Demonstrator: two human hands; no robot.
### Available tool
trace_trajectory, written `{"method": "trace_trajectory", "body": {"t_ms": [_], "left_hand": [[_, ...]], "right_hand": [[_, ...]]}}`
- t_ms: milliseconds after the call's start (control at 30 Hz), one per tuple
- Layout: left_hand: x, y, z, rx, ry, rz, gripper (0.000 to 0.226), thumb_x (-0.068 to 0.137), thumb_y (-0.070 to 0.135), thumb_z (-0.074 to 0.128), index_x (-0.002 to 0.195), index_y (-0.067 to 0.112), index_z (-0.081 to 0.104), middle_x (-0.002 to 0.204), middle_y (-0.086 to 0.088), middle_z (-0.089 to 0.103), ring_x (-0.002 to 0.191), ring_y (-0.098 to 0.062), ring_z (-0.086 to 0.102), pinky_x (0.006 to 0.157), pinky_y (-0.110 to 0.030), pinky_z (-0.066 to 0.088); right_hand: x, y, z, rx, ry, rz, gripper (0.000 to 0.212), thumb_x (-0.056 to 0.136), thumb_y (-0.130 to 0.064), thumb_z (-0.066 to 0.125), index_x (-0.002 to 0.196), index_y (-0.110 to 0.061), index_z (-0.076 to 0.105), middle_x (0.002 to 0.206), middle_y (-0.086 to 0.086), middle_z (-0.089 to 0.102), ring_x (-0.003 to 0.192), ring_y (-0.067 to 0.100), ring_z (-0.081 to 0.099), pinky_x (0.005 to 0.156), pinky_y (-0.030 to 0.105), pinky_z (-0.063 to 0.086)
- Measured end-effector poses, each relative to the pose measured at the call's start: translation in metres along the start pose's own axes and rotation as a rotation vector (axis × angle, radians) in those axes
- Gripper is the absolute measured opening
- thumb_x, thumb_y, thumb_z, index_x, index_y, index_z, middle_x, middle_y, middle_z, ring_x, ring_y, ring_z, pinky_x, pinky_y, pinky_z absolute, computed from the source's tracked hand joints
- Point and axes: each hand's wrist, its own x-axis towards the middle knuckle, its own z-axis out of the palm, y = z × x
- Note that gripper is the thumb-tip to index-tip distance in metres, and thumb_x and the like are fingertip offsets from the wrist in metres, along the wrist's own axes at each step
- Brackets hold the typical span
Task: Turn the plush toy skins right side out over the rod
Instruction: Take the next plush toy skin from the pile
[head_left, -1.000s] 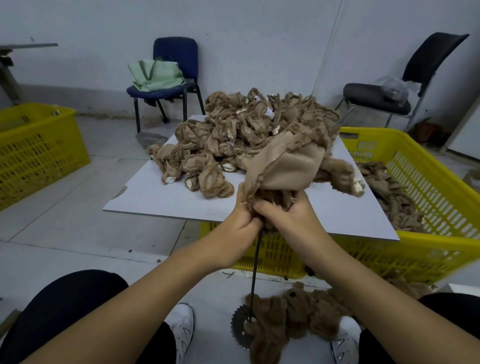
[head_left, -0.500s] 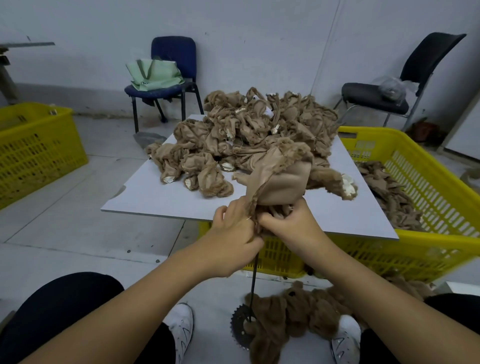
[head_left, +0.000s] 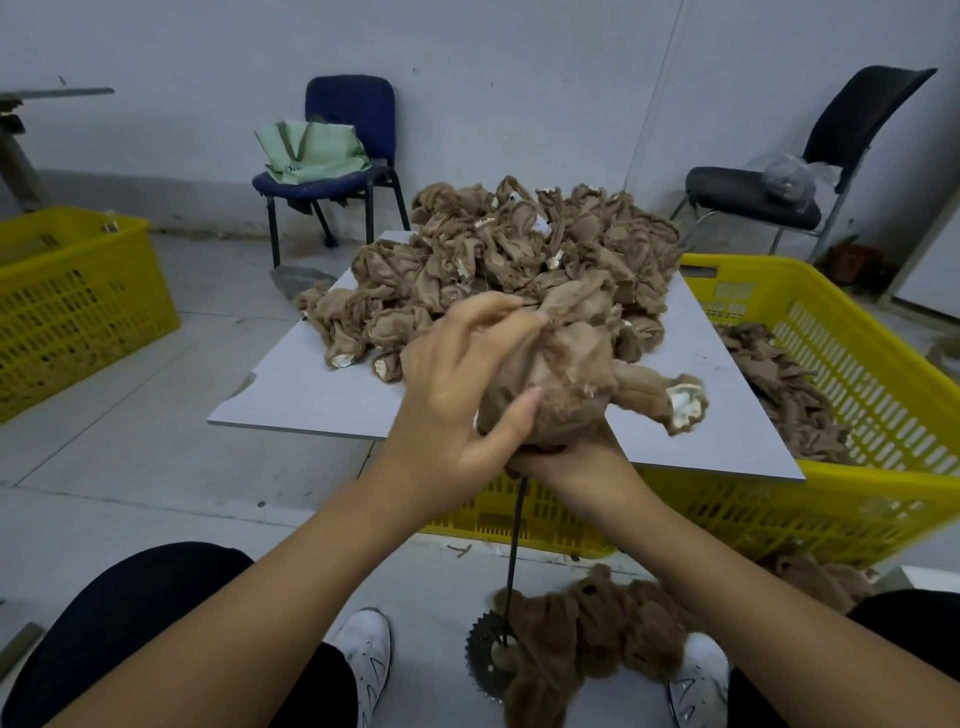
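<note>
Here, the left hand (head_left: 457, 389) grasps the plush skin (head_left: 566, 374) at its nine o'clock side, thumb pressed into the fur; the right hand (head_left: 566, 457) clenches it from six o'clock, atop the rod (head_left: 516, 535), the heaped board (head_left: 311, 384) at twelve.

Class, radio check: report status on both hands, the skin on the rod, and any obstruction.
Left hand gripping plush skin, thumb pressed in. Right hand cupping it from beneath, grip hidden. Skin bunched atop rod, fur showing. No obstruction seen.

Toy workshop: heaped plush skins (head_left: 519, 260), yellow crates (head_left: 831, 415), bare concrete floor (head_left: 156, 467)
</note>
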Motion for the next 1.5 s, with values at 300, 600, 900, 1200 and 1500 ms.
{"method": "trace_trajectory", "body": {"t_ms": [300, 600, 900, 1200, 1500], "left_hand": [[-0.002, -0.011, 0.013, -0.088, -0.103, -0.355, 0.022, 0.094, 0.005, 0.059, 0.114, 0.013, 0.056, 0.111, 0.008, 0.046, 0.103, 0.007, 0.049, 0.082, -0.016, 0.045], [0.001, -0.025, -0.008, -0.202, -0.349, -0.139, 0.024, 0.094, 0.027, 0.063, 0.114, 0.014, 0.059, 0.122, 0.003, 0.042, 0.111, -0.011, 0.05, 0.08, -0.022, 0.048], [-0.01, -0.027, 0.008, 0.001, -0.335, -0.17, 0.038, 0.095, 0.033, 0.052, 0.12, 0.005, 0.056, 0.123, -0.001, 0.04, 0.104, -0.013, 0.045, 0.086, -0.028, 0.041], [-0.009, -0.014, 0.021, 0.222, -0.002, 0.056, 0.011, 0.087, -0.008, 0.063, 0.081, 0.001, 0.059, 0.106, -0.02, 0.057, 0.089, -0.03, 0.056, 0.065, -0.043, 0.046], [-0.008, -0.024, 0.002, -0.099, -0.284, -0.198, 0.021, 0.087, 0.032, 0.073, 0.106, 0.041, 0.073, 0.155, 0.011, 0.032, 0.146, -0.019, 0.025, 0.112, -0.06, 0.026]], "right_hand": [[0.005, 0.005, 0.002, 0.112, -0.103, 0.001, 0.016, 0.075, 0.006, 0.064, 0.068, -0.005, 0.054, 0.057, 0.014, 0.042, 0.061, 0.007, 0.042, 0.055, 0.021, 0.035], [0.007, 0.005, -0.005, 0.062, -0.139, -0.01, 0.035, 0.082, 0.013, 0.06, 0.081, -0.022, 0.059, 0.062, -0.019, 0.06, 0.063, -0.009, 0.055, 0.059, 0.011, 0.043], [0.005, 0.01, 0.002, 0.133, -0.094, 0.002, 0.023, 0.083, 0.011, 0.063, 0.104, 0.003, 0.059, 0.08, -0.002, 0.064, 0.079, 0.001, 0.064, 0.066, 0.019, 0.05], [0.006, 0.016, 0.003, 0.116, -0.056, -0.024, 0.015, 0.085, 0.006, 0.066, 0.088, -0.008, 0.062, 0.071, -0.006, 0.064, 0.075, 0.002, 0.062, 0.066, 0.018, 0.048], [0.006, 0.024, -0.002, 0.037, -0.051, 0.016, 0.046, 0.082, 0.002, 0.074, 0.093, -0.039, 0.056, 0.082, -0.022, 0.065, 0.075, -0.017, 0.062, 0.066, 0.003, 0.046]]}}
